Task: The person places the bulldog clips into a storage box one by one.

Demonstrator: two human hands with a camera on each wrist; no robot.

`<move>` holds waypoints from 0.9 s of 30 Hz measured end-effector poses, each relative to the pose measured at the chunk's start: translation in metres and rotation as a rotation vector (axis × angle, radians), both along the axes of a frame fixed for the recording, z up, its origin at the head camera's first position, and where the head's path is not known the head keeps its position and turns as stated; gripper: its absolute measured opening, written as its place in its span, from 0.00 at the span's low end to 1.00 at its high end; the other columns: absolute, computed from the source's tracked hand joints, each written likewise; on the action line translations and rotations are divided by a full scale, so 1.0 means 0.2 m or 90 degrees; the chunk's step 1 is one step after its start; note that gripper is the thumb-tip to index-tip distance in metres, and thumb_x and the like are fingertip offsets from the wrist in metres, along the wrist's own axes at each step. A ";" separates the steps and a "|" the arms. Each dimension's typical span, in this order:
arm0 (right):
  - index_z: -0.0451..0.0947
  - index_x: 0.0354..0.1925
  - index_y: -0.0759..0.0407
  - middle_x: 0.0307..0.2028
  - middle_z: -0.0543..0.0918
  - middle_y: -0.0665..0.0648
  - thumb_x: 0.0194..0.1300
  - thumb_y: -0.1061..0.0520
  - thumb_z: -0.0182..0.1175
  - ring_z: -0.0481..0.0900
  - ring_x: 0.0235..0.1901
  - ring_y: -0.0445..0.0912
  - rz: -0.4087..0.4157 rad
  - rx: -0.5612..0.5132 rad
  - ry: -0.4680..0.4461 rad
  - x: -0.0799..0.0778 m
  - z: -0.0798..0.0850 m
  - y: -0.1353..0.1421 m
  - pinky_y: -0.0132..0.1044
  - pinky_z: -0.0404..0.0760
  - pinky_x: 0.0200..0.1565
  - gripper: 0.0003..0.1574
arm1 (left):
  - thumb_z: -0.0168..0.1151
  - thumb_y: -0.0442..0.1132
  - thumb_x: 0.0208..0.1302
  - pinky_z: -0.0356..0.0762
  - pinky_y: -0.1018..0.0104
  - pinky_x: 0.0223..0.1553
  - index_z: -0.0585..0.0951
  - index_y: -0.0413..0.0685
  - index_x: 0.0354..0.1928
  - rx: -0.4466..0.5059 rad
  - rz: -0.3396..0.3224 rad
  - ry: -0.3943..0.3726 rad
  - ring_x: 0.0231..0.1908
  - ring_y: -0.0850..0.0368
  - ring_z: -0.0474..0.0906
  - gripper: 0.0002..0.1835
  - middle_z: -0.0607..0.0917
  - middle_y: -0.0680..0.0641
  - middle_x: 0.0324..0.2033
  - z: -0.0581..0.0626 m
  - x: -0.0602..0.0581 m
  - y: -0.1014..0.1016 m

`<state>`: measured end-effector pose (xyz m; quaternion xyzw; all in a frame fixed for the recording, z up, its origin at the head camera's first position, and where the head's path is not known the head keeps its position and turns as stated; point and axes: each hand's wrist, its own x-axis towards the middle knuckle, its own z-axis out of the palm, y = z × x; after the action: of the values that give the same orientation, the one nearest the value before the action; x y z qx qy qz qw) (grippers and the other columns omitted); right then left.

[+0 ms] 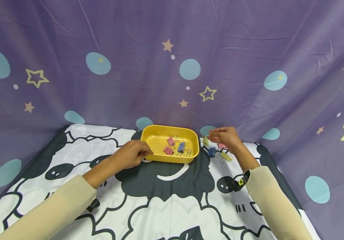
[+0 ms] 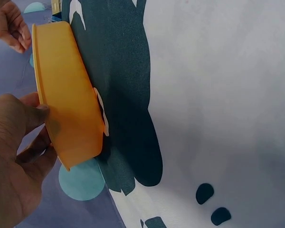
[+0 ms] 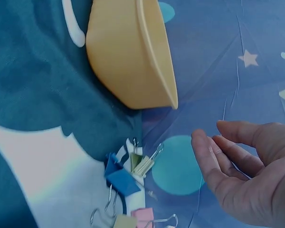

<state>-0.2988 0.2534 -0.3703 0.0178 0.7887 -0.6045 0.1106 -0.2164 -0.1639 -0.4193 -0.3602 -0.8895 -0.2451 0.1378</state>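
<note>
A yellow plastic tray (image 1: 165, 159) stands on the cloth, holding pink binder clips (image 1: 168, 150), a blue binder clip (image 1: 181, 146) and others with wire handles. My left hand (image 1: 133, 154) pinches the tray's left end, thumb against the outer wall in the left wrist view. Beyond the tray's right end, my right hand (image 1: 226, 136) hovers with loosely bent fingers and nothing between them. Near it lie a blue clip (image 3: 122, 181), a pale yellow clip (image 3: 143, 166), a pink clip (image 3: 143, 216) and another yellow clip (image 1: 226, 156).
The table is covered by a black-and-white cartoon sheep cloth (image 1: 147, 213). A purple curtain (image 1: 147, 80) with stars and blue dots rises right behind the tray and along both sides. A dark band (image 1: 246, 176) sits at the right wrist.
</note>
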 end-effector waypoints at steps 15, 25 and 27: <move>0.79 0.66 0.86 0.38 0.96 0.51 0.79 0.70 0.62 0.95 0.37 0.38 -0.012 0.000 -0.011 0.15 -0.08 0.23 0.36 0.94 0.49 0.24 | 0.71 0.22 0.68 0.91 0.55 0.45 0.97 0.46 0.43 0.001 0.000 -0.006 0.40 0.53 0.91 0.13 0.96 0.48 0.41 0.01 0.00 0.01; 0.85 0.58 0.84 0.35 0.96 0.52 0.74 0.69 0.68 0.94 0.32 0.39 -0.050 0.015 -0.033 0.23 -0.17 0.34 0.36 0.95 0.43 0.20 | 0.71 0.23 0.68 0.90 0.54 0.46 0.97 0.46 0.44 0.000 0.002 -0.006 0.40 0.53 0.91 0.12 0.96 0.48 0.41 0.01 0.00 0.00; 0.88 0.55 0.80 0.34 0.96 0.51 0.73 0.67 0.71 0.94 0.32 0.38 -0.061 0.030 -0.032 0.24 -0.19 0.35 0.36 0.95 0.43 0.17 | 0.71 0.23 0.68 0.90 0.55 0.46 0.97 0.46 0.44 -0.001 0.003 -0.006 0.40 0.53 0.91 0.12 0.96 0.48 0.40 0.01 0.00 0.00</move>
<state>-0.2505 0.3233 -0.4088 0.0733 0.7981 -0.5896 0.1004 -0.2161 -0.1639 -0.4178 -0.3573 -0.8910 -0.2461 0.1339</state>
